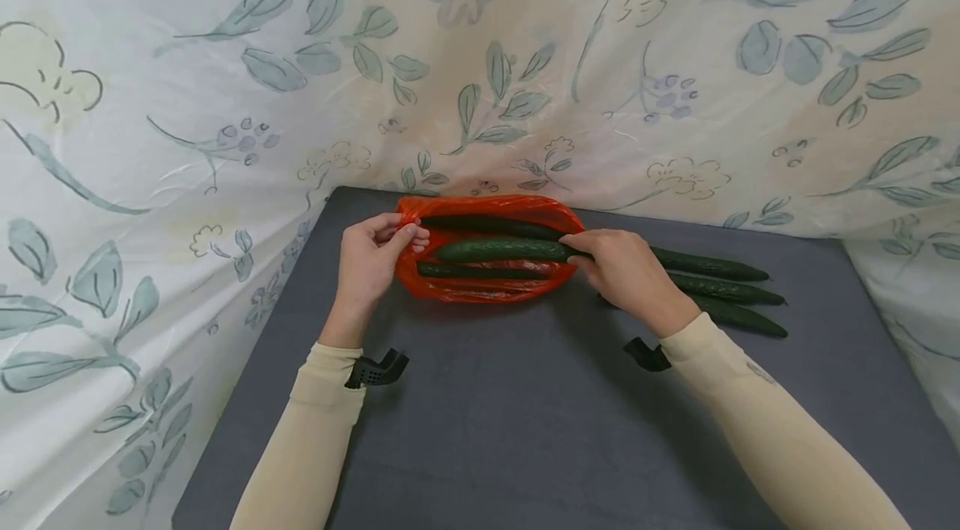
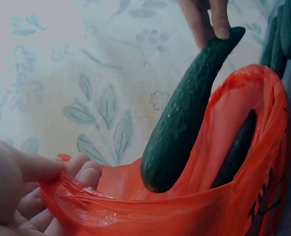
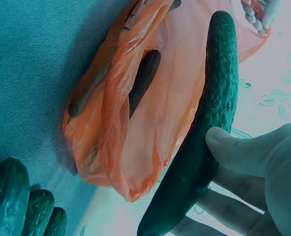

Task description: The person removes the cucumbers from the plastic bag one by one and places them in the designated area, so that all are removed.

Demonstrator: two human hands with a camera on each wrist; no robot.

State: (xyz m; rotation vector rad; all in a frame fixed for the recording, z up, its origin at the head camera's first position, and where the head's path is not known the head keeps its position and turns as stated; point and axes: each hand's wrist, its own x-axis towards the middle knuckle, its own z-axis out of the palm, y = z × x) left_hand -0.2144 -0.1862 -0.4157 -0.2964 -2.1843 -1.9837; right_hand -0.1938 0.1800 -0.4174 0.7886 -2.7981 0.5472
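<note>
A red plastic bag lies on the table with its mouth spread wide. At its left end my left hand pinches the rim between thumb and fingers. My right hand grips a green cucumber near one end and holds it over the bag's mouth. In the left wrist view, this cucumber slants down, its rounded end near the rim. Another cucumber lies inside the bag. The right wrist view shows a cucumber inside, with a further one dimly visible through the plastic.
To the right of the bag, several cucumbers lie side by side on the dark grey table, partly hidden behind my right hand and forearm. A floral-patterned sheet rises behind the table and along its sides.
</note>
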